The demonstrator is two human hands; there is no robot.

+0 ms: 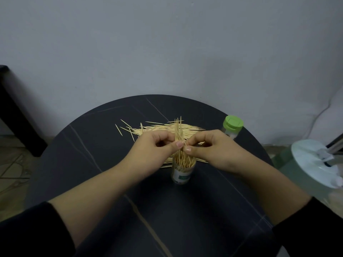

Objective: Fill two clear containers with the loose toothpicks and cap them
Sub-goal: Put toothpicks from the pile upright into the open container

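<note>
An uncapped clear container (182,173) with a green label stands at the middle of the round dark table (111,182), packed with upright toothpicks. Just above its mouth, my left hand (156,147) and my right hand (209,147) together pinch a bundle of toothpicks (178,130) that points up and reaches down into the container. Behind my hands a pile of loose toothpicks (148,128) lies spread on the table. A second clear container (232,127) with a green cap on it stands at the right rear of the table.
A pale green round object with a white top (311,164) stands off the table's right edge. Dark furniture (11,112) stands at the left by the grey wall. Patterned floor shows at the lower left.
</note>
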